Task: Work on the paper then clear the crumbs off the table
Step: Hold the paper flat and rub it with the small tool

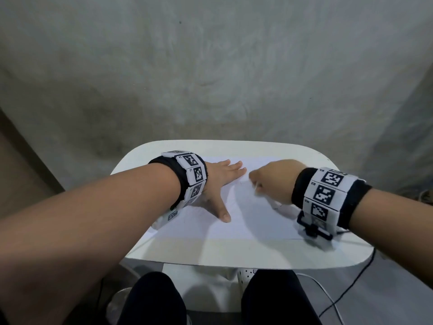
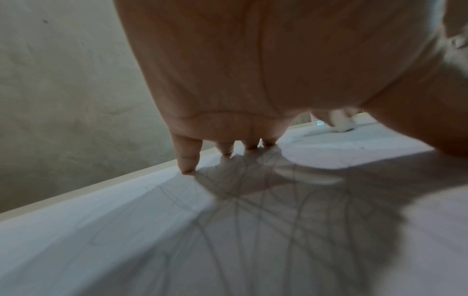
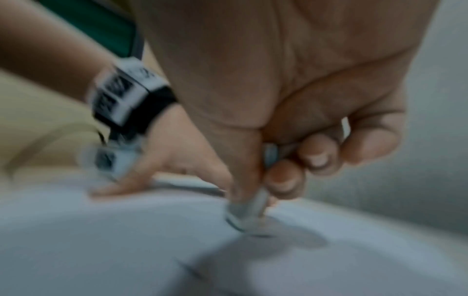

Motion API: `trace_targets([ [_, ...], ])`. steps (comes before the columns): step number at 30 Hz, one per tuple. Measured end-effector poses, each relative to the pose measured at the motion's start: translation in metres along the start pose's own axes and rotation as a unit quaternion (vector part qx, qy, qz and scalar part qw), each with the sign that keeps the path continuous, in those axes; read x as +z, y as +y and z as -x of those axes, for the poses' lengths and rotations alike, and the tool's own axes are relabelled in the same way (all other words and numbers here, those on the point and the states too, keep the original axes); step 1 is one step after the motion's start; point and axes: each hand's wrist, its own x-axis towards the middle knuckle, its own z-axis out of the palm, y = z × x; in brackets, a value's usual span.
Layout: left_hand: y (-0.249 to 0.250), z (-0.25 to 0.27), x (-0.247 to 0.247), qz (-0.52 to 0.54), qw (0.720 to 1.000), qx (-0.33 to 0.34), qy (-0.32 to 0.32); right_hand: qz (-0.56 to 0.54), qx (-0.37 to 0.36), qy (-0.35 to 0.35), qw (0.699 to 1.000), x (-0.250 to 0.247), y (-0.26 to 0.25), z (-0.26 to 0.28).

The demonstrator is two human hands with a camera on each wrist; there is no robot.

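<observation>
Rubbing at pencil lines seems the step in hand: the right hand (image 1: 273, 181) pinches a small eraser (image 3: 249, 216) against the paper (image 1: 246, 219) near the table's (image 1: 234, 256) far edge, the left hand (image 1: 216, 184) spread flat holding the sheet. Next, I judge, short strokes, then sweeping crumbs off

The right wrist view is smeared throughout. The small white thing (image 3: 249, 212) pinched in the right hand (image 3: 291, 112) is too blurred to name, and where it meets the paper (image 3: 101, 240) cannot be made out. In the head view only a pale sliver of it (image 1: 255, 186) shows at the fist's 7 o'clock — the right hand (image 1: 273, 179) hides the rest.

The left hand (image 2: 266, 66) fills the left wrist view from 10 to 3 o'clock, cut off by the top edge; its fingers (image 2: 188, 154) show only as stubs. Faint grey lines (image 2: 278, 210) cross the paper (image 2: 101, 230) at 6 o'clock — too soft to read as any shape. Crumbs, if any, are too small to tell.
</observation>
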Motion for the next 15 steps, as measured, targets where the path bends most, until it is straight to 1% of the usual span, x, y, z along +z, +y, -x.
trace_targets([
  [1,-0.001,0.000,0.000,0.003,1.000,-0.002,-0.003,0.010,0.007,0.012,1.000,0.002,0.001,0.001],
  [2,-0.002,-0.001,0.000,0.001,1.000,-0.005,-0.005,0.015,-0.015,0.008,1.000,0.005,-0.006,0.004],
  [3,-0.001,-0.001,0.000,-0.006,1.000,-0.006,-0.006,0.012,-0.062,-0.001,0.998,0.010,-0.016,0.008],
  [4,0.000,-0.002,0.001,-0.011,1.000,-0.007,-0.007,-0.012,-0.100,-0.025,0.995,0.013,-0.025,0.013],
  [5,0.001,-0.002,0.000,-0.012,1.000,-0.005,-0.008,-0.033,-0.100,-0.040,0.994,0.014,-0.024,0.012],
  [6,0.001,-0.002,0.000,-0.009,1.000,-0.005,-0.009,-0.044,-0.072,-0.038,0.996,0.010,-0.017,0.009],
  [8,0.000,0.001,-0.001,0.000,1.000,-0.004,-0.003,-0.023,-0.009,-0.002,1.000,0.003,-0.001,0.005],
  [9,0.001,0.003,-0.001,0.003,1.000,-0.003,0.000,-0.002,-0.003,0.012,1.000,0.004,-0.002,0.005],
  [10,0.003,0.004,-0.001,0.001,1.000,-0.004,0.001,0.015,-0.026,0.015,0.999,0.005,-0.010,0.009],
  [12,0.007,0.004,-0.001,-0.009,1.000,-0.007,0.005,-0.004,-0.103,-0.014,0.995,0.012,-0.027,0.015],
  [13,0.007,0.004,-0.002,-0.011,1.000,-0.007,0.005,-0.019,-0.098,-0.033,0.994,0.012,-0.026,0.014],
  [14,0.006,0.003,-0.002,-0.010,1.000,-0.005,0.002,-0.033,-0.065,-0.039,0.997,0.009,-0.019,0.010],
  [15,0.004,0.003,-0.002,-0.006,1.000,-0.004,-0.002,-0.030,-0.034,-0.029,0.999,0.004,-0.011,0.008],
])
